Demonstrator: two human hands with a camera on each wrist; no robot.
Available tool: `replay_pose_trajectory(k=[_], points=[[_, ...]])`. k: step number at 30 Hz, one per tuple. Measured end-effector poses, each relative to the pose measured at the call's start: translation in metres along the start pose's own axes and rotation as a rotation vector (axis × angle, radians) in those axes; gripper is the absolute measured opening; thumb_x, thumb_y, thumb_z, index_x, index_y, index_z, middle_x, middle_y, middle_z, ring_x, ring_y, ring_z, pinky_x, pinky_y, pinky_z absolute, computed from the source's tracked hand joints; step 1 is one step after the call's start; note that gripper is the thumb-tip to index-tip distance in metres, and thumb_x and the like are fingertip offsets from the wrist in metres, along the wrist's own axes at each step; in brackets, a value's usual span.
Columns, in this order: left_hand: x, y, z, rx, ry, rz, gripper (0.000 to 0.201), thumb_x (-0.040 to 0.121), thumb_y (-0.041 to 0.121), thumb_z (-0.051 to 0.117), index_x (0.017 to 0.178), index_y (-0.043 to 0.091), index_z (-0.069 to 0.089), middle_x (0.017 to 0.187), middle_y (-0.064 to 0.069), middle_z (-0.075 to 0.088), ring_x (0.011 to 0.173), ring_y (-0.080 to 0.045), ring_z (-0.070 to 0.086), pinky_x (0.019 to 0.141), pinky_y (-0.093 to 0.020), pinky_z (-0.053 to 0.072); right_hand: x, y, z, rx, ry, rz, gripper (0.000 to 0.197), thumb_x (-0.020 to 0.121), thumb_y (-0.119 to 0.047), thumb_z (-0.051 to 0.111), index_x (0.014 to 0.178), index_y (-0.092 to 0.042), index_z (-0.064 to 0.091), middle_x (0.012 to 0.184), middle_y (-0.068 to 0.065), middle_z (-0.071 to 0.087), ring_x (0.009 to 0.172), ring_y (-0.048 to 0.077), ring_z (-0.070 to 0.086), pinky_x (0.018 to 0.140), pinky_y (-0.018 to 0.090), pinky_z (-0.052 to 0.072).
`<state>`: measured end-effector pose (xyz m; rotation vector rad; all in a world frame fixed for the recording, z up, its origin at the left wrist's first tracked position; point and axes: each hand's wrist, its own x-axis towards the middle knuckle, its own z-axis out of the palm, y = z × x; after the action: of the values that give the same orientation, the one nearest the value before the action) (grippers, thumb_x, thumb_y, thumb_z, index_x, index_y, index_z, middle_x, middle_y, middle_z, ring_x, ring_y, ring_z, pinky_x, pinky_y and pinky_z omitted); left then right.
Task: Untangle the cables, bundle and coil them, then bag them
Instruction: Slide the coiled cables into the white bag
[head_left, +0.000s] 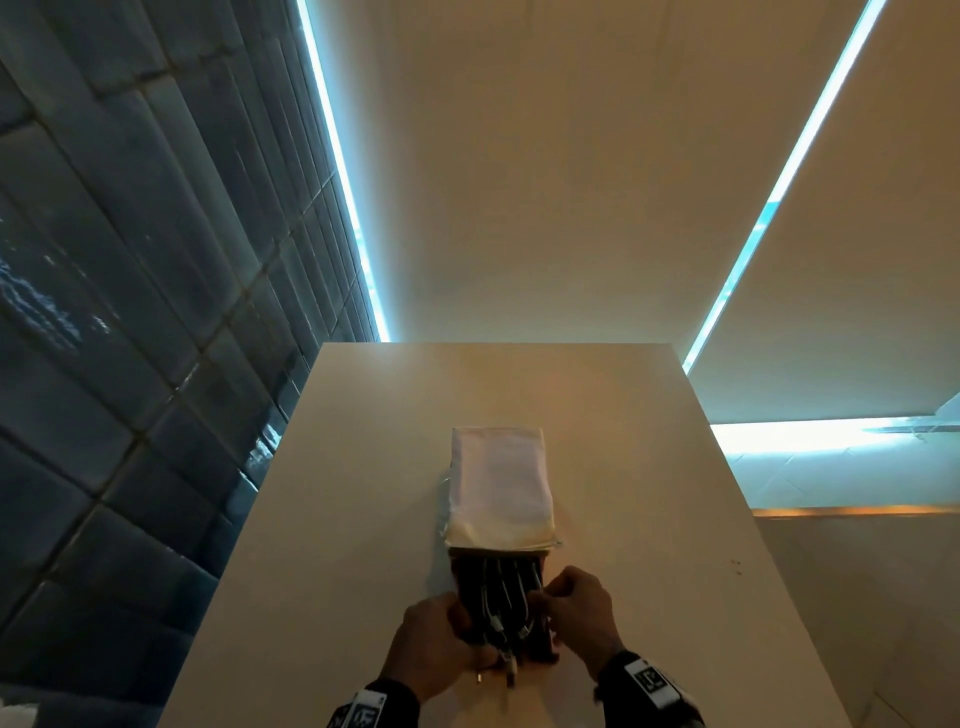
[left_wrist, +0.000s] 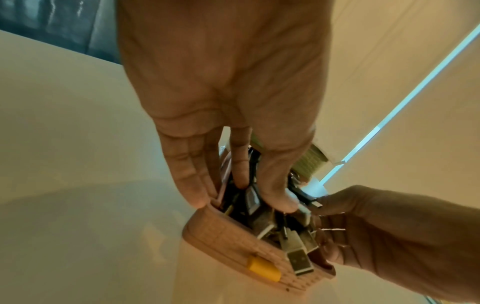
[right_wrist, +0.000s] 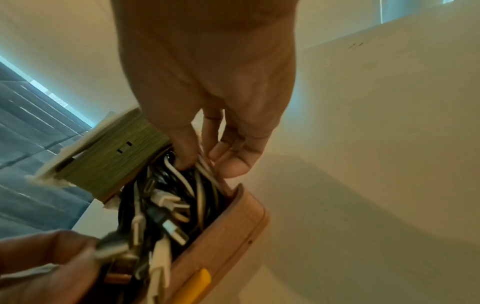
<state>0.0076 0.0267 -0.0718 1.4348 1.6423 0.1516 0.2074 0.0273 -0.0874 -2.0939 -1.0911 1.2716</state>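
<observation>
Cables (head_left: 506, 605): black and white, bunched inside pouch (head_left: 497, 483) mouth
Left hand (head_left: 441, 642): gripping pouch's left edge
Right hand (head_left: 579, 613): pinching pouch's right edge

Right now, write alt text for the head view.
Two hands, left hand and right hand, press black and white cables into the open end of a pouch lying on a pale table, by a dark tiled wall.

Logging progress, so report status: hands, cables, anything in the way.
Both hands on the pouch mouth: left hand, right hand. Cables bunched inside open pouch, plugs sticking out. Table, nothing blocking.
</observation>
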Motion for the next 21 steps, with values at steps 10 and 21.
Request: replay_pose_trajectory(k=[10,21], points=[[0.001,-0.010,0.008,0.034,0.147,0.083,0.028,0.073,0.026,0.075,0.068,0.030,0.047,0.083,0.003,0.068,0.081,-0.015,0.067,0.066,-0.021,0.049,0.007,0.006,0.016,-0.206,0.047,-0.051,0.028,0.082,-0.034,0.067,0.080,-0.011,0.050,0.078,0.004,0.058,0.071,0.021,0.052,0.059,0.031,0.038],[0.000,-0.012,0.008,0.111,0.108,0.099,0.021,0.077,0.034,0.066,0.079,0.032,0.045,0.096,0.005,0.064,0.090,-0.014,0.063,0.081,-0.032,0.052,-0.005,0.003,-0.001,-0.172,-0.183,-0.052,0.047,0.063,-0.042,0.083,0.082,-0.018,0.047,0.094,0.005,0.065,0.078,0.017,0.059,0.065,0.033,0.051]])
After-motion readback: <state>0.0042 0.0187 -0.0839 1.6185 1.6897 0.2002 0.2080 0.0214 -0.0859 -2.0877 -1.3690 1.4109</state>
